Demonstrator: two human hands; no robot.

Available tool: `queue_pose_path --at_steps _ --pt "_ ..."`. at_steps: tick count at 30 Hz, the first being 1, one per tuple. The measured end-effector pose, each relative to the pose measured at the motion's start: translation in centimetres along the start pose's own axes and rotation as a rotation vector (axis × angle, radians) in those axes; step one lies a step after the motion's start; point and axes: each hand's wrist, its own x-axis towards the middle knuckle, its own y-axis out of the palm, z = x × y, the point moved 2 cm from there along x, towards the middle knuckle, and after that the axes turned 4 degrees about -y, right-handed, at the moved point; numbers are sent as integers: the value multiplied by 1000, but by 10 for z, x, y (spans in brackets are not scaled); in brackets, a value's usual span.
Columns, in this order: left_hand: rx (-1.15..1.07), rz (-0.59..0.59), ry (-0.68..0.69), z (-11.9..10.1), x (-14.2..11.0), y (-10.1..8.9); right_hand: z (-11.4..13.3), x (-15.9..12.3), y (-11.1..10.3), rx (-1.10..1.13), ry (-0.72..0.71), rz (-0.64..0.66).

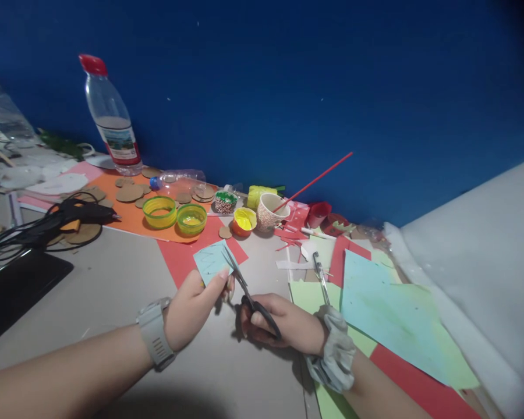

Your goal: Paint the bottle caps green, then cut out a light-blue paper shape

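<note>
Grey tabletop (109, 297), left hand (194, 308) pinching blue paper (210, 262), right hand (288, 323) gripping scissors (247, 288) at its three-o'clock edge, patterned cup (271, 219) holding red stick (314, 181) two o'clock from paper, part-filled bottle (117, 137) at eleven

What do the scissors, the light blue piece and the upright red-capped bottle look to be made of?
Scissors: dark grey, slender blades, probably metal; smooth black handles, likely plastic.
Light blue piece: matte paper or thin card, judging by its flatness, thin edge and pen-like marks.
Red-capped bottle: glossy, see-through walls, likely clear plastic.
</note>
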Motion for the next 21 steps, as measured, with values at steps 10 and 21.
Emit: queue_pose_path --at_steps 10,21 --pt "5 -6 -12 0 0 -1 -4 1 -2 -6 -11 -15" --pt "1 -23 -55 2 1 0 -3 0 -2 -29 30 -33"
